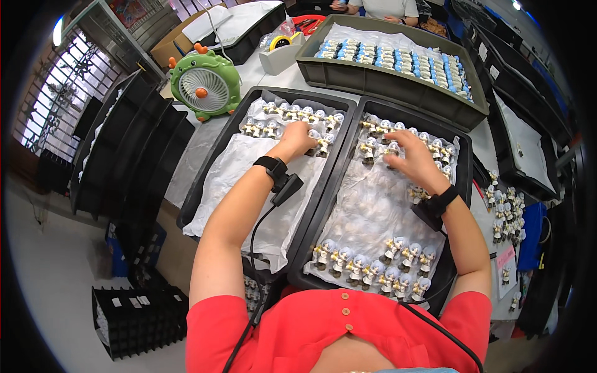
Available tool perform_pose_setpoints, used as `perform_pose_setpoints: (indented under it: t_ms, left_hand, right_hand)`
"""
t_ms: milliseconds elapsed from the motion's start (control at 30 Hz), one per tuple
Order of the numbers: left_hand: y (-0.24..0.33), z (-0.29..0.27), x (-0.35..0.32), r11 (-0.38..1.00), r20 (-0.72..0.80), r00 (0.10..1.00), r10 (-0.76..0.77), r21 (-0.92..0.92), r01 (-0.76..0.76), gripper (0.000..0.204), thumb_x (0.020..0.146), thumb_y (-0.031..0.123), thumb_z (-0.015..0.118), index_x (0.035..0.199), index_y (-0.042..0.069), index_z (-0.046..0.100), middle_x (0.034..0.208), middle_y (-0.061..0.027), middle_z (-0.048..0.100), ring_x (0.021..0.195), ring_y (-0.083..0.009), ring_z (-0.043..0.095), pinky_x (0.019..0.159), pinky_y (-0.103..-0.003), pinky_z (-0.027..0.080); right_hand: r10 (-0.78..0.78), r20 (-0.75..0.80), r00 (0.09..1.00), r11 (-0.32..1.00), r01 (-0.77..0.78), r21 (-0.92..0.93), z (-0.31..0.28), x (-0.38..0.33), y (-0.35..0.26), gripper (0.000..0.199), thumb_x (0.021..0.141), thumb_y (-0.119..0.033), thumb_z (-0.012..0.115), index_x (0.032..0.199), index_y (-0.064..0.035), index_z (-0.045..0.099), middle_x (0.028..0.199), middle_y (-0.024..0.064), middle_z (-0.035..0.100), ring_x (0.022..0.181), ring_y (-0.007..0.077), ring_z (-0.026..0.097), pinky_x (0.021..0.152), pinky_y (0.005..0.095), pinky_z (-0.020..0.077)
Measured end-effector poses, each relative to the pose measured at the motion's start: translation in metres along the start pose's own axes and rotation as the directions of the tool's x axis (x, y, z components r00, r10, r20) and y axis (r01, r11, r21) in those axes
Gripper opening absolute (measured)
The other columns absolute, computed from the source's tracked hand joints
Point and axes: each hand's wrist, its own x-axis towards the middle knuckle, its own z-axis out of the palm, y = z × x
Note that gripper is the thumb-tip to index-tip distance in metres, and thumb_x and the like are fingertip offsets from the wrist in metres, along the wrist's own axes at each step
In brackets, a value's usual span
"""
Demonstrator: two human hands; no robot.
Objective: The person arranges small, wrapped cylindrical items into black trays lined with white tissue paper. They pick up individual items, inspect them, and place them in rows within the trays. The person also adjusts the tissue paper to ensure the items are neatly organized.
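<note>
Crowding figurines (pixel 323 144), both hands (pixel 297 138) near tray rims (pixel 356 119).

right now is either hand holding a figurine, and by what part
It cannot be told: the left hand rests on figurines in the left tray, the right hand on those in the right tray.

Small pale-haired figurines (pixel 268 127) stand upright in rows just beyond my left fingers (pixel 309 132); more figurines (pixel 370 148) stand clustered under my right fingers (pixel 398 144).
</note>
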Motion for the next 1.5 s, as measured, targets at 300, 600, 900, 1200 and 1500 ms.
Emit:
perform_pose_setpoints:
  t_ms: [300, 600, 900, 1200, 1500]
  left_hand:
    - [-0.001, -0.006, -0.013, 0.991, -0.073, 0.996, -0.048, -0.131, 0.038, 0.036, 0.071, 0.020, 0.073, 0.098, -0.002, 0.066, 0.086, -0.0162, 0.066, 0.081, -0.0257, 0.064, 0.079, -0.034, 0.050]
    - [0.081, -0.037, -0.094, 0.416, 0.068, 0.995, 0.069, -0.909, 0.034, 0.052, 0.089, 0.013, 0.059, 0.137, 0.007, 0.039, 0.127, -0.0093, 0.048, 0.107, -0.0170, 0.055, 0.089, -0.029, 0.045]
    - [0.121, -0.030, -0.147, -0.023, 0.072, 0.982, 0.177, -0.997, 0.077, 0.059, 0.092, 0.009, 0.055, 0.143, 0.007, 0.025, 0.129, -0.0087, 0.045, 0.112, -0.0157, 0.051, 0.095, -0.030, 0.042]
    - [0.117, -0.014, -0.145, 0.092, -0.065, 0.984, 0.167, -0.993, -0.081, 0.056, 0.094, 0.010, 0.052, 0.143, 0.004, 0.024, 0.129, -0.0125, 0.046, 0.107, -0.0232, 0.058, 0.089, -0.032, 0.049]
    - [0.107, -0.019, -0.144, -0.202, 0.035, 0.975, 0.219, -0.976, 0.081, 0.058, 0.095, 0.019, 0.051, 0.143, 0.004, 0.021, 0.122, -0.0150, 0.053, 0.111, -0.0310, 0.057, 0.091, -0.041, 0.049]
  right_hand:
    - [0.090, 0.098, 0.991, 0.973, -0.067, -0.219, 0.016, -0.006, 0.021, 0.060, 0.065, -0.012, 0.076, 0.120, -0.0047, 0.054, 0.122, 0.0162, 0.049, 0.109, 0.0356, 0.048, 0.096, 0.0397, 0.0414]
    - [-0.179, -0.103, 0.979, 0.951, 0.199, 0.238, -0.004, -0.003, -0.041, 0.079, 0.066, -0.009, 0.079, 0.134, -0.0089, 0.040, 0.121, 0.0129, 0.054, 0.106, 0.0248, 0.055, 0.091, 0.0352, 0.0456]
    - [-0.434, -0.122, 0.893, 0.806, 0.445, 0.391, 0.020, -0.019, -0.060, 0.089, 0.066, -0.006, 0.080, 0.140, -0.0081, 0.032, 0.131, 0.0105, 0.050, 0.103, 0.0211, 0.056, 0.089, 0.0330, 0.0484]
    - [-0.482, -0.248, 0.840, 0.821, 0.532, 0.206, 0.032, -0.023, -0.076, 0.088, 0.066, -0.006, 0.079, 0.140, -0.0067, 0.032, 0.127, 0.0131, 0.050, 0.101, 0.0257, 0.055, 0.087, 0.0350, 0.0458]
    - [-0.302, -0.125, 0.945, 0.872, 0.327, 0.365, 0.027, -0.022, -0.075, 0.092, 0.065, -0.017, 0.082, 0.141, -0.0115, 0.031, 0.124, 0.0088, 0.053, 0.103, 0.0198, 0.054, 0.089, 0.0358, 0.0432]
